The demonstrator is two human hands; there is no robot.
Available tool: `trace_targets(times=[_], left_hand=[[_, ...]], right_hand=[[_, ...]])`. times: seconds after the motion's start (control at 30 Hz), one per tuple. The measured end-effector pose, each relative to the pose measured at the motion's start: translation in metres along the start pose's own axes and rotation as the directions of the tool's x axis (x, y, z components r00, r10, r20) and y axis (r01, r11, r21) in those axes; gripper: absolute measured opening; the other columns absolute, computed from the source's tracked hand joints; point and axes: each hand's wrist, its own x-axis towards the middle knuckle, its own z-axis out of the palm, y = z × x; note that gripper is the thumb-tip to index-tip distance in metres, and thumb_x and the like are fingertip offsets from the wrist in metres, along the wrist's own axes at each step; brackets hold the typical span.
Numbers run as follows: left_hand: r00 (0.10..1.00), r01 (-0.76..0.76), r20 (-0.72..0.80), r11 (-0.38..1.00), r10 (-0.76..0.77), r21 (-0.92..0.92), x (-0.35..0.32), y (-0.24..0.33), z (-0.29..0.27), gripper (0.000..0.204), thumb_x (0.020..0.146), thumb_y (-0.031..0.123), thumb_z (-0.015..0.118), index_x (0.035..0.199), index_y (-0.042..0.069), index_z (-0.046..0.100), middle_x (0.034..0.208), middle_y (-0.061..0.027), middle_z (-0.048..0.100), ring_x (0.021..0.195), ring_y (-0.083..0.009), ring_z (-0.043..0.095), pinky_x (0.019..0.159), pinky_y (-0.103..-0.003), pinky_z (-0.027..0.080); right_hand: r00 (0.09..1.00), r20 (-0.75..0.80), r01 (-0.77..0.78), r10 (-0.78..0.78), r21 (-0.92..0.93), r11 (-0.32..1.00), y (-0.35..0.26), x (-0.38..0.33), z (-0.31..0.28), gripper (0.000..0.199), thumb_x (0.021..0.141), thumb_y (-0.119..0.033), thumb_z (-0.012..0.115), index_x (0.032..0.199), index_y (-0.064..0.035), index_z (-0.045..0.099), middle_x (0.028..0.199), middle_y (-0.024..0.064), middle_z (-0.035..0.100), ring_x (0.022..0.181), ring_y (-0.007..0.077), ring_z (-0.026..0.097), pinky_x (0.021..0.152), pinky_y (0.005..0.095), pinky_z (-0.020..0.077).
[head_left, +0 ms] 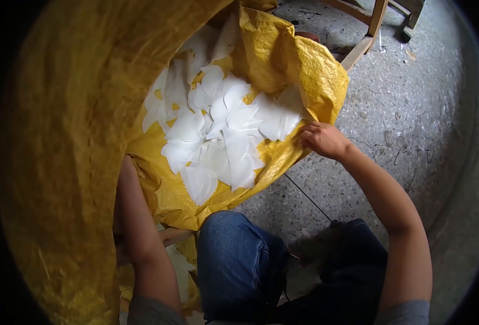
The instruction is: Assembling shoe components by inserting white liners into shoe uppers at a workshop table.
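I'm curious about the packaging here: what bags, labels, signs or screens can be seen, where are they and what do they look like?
Yellow woven plastic sack: large, open-mouthed, fills the left half; right hand grips its rim, left hand is hidden behind its near wall.
White petal-shaped pieces: loose heap inside the sack.
Labels, signs, screens: none in view.

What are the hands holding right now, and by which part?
The right hand grips the yellow woven sack by the right edge of its open mouth. The left hand is hidden behind the sack, so its grip cannot be told.
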Motion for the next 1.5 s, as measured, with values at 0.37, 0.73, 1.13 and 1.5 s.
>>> trace_targets(times=[0.37,0.73,1.13,1.5], left_hand=[[0.974,0.17,-0.138,0.982,-0.18,-0.076,-0.056,-0.012,0.042,0.036,0.087,0.019,0.046,0.122,0.008,0.049,0.114,-0.0176,0.055,0.097,-0.0326,0.056,0.084,-0.039,0.044],[0.791,-0.27,-0.523,0.948,0.318,0.169,-0.075,0.015,0.065,0.05,0.078,0.011,0.055,0.126,0.008,0.044,0.133,-0.0142,0.04,0.119,-0.0328,0.04,0.101,-0.042,0.031],[0.932,0.355,-0.153,0.914,-0.329,0.198,-0.045,-0.044,0.1,0.047,0.085,0.036,0.048,0.12,0.004,0.043,0.113,-0.0169,0.053,0.095,-0.0327,0.055,0.082,-0.048,0.041],[0.917,-0.282,0.302,0.959,0.261,0.029,-0.121,0.0,0.097,0.058,0.09,0.05,0.032,0.137,0.017,0.032,0.145,0.0029,0.026,0.135,-0.0199,0.017,0.106,-0.053,0.009]], right_hand=[[0.99,-0.142,0.015,-0.023,-0.054,0.998,0.023,-0.039,0.01,0.013,0.08,-0.016,0.058,0.086,-0.0052,0.063,0.095,0.0059,0.064,0.084,0.0215,0.059,0.076,0.0309,0.0487],[0.647,0.053,-0.702,0.761,0.432,0.567,-0.009,0.015,-0.019,0.025,0.074,-0.008,0.06,0.099,-0.0037,0.063,0.099,0.0123,0.063,0.084,0.0251,0.06,0.075,0.0311,0.0484],[0.995,-0.053,0.045,-0.084,-0.513,0.857,-0.016,0.026,0.012,0.034,0.084,-0.021,0.049,0.115,-0.0079,0.052,0.115,0.0154,0.053,0.106,0.0274,0.051,0.085,0.0365,0.0442],[0.92,-0.032,-0.392,0.391,-0.046,0.919,-0.003,0.049,-0.034,0.014,0.083,-0.014,0.048,0.09,-0.003,0.052,0.085,0.0118,0.064,0.074,0.0271,0.06,0.068,0.0375,0.0472]])
